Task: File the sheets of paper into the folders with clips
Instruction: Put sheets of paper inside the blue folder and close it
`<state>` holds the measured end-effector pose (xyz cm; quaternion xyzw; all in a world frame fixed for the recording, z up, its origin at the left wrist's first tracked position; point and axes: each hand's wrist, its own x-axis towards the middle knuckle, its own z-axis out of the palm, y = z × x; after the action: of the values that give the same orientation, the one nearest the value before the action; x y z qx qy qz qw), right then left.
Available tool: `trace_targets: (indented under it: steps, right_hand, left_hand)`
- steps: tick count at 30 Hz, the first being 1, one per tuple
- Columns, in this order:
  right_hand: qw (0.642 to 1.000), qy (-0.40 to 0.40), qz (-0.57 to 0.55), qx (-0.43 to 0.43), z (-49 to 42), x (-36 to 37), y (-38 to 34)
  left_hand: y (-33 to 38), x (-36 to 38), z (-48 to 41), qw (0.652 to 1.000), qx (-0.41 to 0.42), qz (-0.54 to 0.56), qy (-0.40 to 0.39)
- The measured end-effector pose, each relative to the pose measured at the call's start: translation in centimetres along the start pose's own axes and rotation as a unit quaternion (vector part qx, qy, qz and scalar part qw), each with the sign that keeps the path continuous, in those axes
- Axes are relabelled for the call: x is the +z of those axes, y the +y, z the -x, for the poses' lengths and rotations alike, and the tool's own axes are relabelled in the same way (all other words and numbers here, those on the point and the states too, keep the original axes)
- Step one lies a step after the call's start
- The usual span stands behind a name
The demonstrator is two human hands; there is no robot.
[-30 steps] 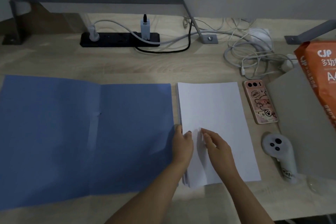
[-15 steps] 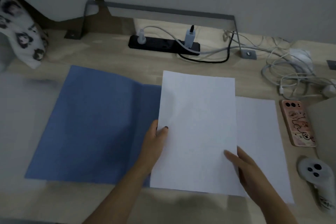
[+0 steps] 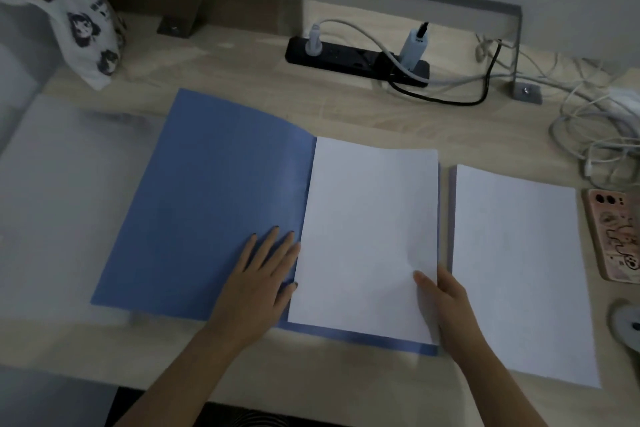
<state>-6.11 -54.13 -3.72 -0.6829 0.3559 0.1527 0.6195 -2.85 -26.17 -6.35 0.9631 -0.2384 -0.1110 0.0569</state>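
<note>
An open blue folder (image 3: 214, 204) lies flat on the wooden desk. A white sheet (image 3: 370, 232) lies on the folder's right half. My left hand (image 3: 259, 281) rests flat with straight fingers on the folder, just left of the sheet's edge. My right hand (image 3: 446, 305) holds the sheet at its lower right edge, thumb on top. A stack of white paper (image 3: 519, 270) sits to the right of the folder. No clip is visible.
A phone in a pink case (image 3: 613, 236) lies right of the stack, a white controller (image 3: 627, 326) below it. A black power strip (image 3: 356, 61) and tangled cables (image 3: 595, 128) run along the back. A printed fabric bag (image 3: 79, 17) hangs at the far left.
The sheet, held above the folder half a second ago, now lies on its right half. My left hand let go of the sheet's edge and lies flat on the folder.
</note>
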Motion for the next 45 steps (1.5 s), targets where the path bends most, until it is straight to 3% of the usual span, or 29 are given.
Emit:
trace_targets:
  steps: [7,22,27,30,33,36,40,41,45]
  right_hand:
    - [1.0,0.014,0.012,-0.011,0.4,0.3,0.9]
    - [1.0,0.016,0.006,-0.019,0.6,0.6,1.5]
    - [0.999,0.02,0.011,-0.026,0.6,0.8,1.4]
    - [0.999,0.022,0.018,-0.03,0.6,0.9,1.4]
    - [0.999,0.026,0.028,-0.029,0.5,0.9,1.5]
    - [0.999,0.027,0.034,-0.028,0.4,0.9,1.4]
    - [0.998,0.033,0.04,-0.021,0.4,1.0,1.5]
    - [0.998,0.034,0.041,-0.02,0.4,1.0,1.4]
    - [0.998,0.032,0.042,-0.019,0.3,1.0,1.2]
  left_hand:
    - [-0.9,0.9,0.6,0.997,0.039,-0.043,-0.042]
    - [-1.4,1.4,1.0,0.996,0.05,-0.064,-0.03]
    - [-1.2,1.3,1.3,0.997,0.047,-0.066,0.005]
    - [-2.1,0.2,1.3,0.996,-0.034,-0.014,0.081]
    - [-4.7,-1.7,1.6,0.96,-0.211,0.074,0.168]
    - [-7.6,-3.9,1.9,0.9,-0.358,0.174,0.178]
    - [-9.6,-6.9,1.6,0.784,-0.46,0.385,0.162]
    - [-9.8,-7.9,1.7,0.773,-0.465,0.399,0.161]
    - [-10.0,-12.4,2.6,0.789,-0.429,0.402,0.179]
